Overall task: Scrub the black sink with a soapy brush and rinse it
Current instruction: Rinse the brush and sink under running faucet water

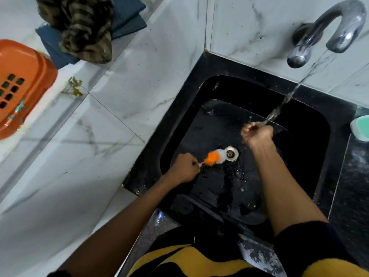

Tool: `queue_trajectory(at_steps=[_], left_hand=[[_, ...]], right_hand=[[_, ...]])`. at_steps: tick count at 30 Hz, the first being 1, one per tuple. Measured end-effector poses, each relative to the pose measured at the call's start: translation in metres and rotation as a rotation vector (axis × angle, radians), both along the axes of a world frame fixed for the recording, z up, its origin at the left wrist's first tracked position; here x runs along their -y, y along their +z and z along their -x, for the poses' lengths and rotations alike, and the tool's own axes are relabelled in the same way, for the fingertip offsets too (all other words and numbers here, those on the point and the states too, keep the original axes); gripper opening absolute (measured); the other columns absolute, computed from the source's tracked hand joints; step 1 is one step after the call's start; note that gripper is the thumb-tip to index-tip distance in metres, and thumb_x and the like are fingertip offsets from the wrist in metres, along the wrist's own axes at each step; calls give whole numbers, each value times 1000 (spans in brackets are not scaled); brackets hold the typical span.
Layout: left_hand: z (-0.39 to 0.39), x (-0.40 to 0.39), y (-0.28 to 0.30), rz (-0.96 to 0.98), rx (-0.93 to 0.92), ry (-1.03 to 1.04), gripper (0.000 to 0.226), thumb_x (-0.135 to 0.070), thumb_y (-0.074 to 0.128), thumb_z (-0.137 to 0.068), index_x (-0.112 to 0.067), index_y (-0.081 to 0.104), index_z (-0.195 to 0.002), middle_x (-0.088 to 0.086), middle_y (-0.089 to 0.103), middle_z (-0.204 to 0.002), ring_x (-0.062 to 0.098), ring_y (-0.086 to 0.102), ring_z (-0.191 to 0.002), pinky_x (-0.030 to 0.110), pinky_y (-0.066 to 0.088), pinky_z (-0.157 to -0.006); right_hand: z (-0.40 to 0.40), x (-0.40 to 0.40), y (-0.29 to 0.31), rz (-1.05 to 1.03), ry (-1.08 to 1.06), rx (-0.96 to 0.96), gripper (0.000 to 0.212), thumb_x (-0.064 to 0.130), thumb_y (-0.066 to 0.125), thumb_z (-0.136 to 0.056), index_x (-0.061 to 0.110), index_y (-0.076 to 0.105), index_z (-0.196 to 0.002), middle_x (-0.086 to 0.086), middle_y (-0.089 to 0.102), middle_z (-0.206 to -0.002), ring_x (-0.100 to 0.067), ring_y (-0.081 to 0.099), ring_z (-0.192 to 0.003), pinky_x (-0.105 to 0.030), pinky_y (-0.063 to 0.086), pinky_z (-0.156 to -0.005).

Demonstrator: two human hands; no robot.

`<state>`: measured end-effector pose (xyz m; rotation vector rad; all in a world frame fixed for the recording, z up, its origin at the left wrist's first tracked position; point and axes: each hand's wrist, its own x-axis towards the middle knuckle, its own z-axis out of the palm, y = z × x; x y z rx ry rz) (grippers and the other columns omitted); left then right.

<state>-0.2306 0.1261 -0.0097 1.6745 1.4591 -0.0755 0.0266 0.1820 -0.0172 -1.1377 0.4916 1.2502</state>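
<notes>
The brush [276,156] lies low in the black sink [311,136], its orange-and-white bristle head resting on the wet basin floor just beside the drain [232,153]. The left hand [184,168] holds it by the thin handle, fingers curled round the stem so that only a short pink length shows between fist and bristles. The right hand [257,133] is under the running water from the tap [327,31]; its fingers look curled, but motion blur hides whether it holds anything, so that grip cannot be told.

Handling, as judged: the brush appears light, with soft, yielding bristles on a slim stem that may flex under pressure. Wet and soapy, the handle is likely slippery; a hold close behind the head, as now, should give the best control. The sink is rigid and fixed, its surface slick with water.

Count: one brush, one sink, one drain, one tap, one stream of water. On the tabletop: one orange basket [22,86], one pile of cloths [85,27]. At the right edge, one green-and-white object [360,126], unidentified.
</notes>
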Motion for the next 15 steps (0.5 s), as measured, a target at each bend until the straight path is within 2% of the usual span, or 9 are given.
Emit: queue_trajectory(at_steps=[2,4,5,7,9,11,15], left_hand=[[-3,9,-9,19,12,9,30,-20,59,-91,2,69,-72,23,68,-71,30,64,-60,39,52,-57],[-6,15,-15,46,7,4,32,-20,59,-93,5,68,-75,25,68,-74,25,58,-56,33,44,-52],[-7,17,-17,58,4,0,32,-20,59,-93,6,67,-76,25,68,-74,23,57,-55,32,43,-52],[-9,17,-19,56,-4,-18,31,-18,58,-91,6,67,-75,23,68,-72,28,63,-60,38,48,-55],[-8,15,-20,34,-8,-21,31,-20,58,-89,6,66,-73,22,67,-69,31,66,-65,41,52,-59],[-6,13,-20,13,-2,-2,33,-21,58,-90,5,65,-72,22,66,-67,29,64,-60,41,52,-57],[2,10,-20,12,10,47,34,-21,57,-93,7,65,-75,23,67,-72,21,55,-54,32,43,-49]], right_hand=[[20,1,2,5,218,136,38,5,23,-100,9,52,-75,-8,57,-65,-19,54,-53,-25,46,-47],[54,1,5,-62,563,226,35,4,28,-102,-5,62,-98,-20,69,-92,-27,69,-82,-31,58,-74],[73,1,8,-119,721,214,34,4,30,-102,-8,61,-109,-22,68,-106,-29,67,-98,-36,55,-88],[106,-3,15,-225,921,126,34,3,33,-102,-10,57,-123,-21,63,-121,-31,60,-115,-41,48,-101],[122,-10,20,-226,916,87,34,3,34,-101,-10,55,-125,-21,62,-124,-32,58,-118,-40,48,-100],[118,-14,20,-189,783,63,35,3,33,-100,-10,57,-121,-23,63,-120,-34,61,-113,-39,51,-96],[65,-13,15,-70,340,-55,32,6,32,-98,-3,63,-95,-17,69,-91,-26,66,-83,-34,56,-78]])
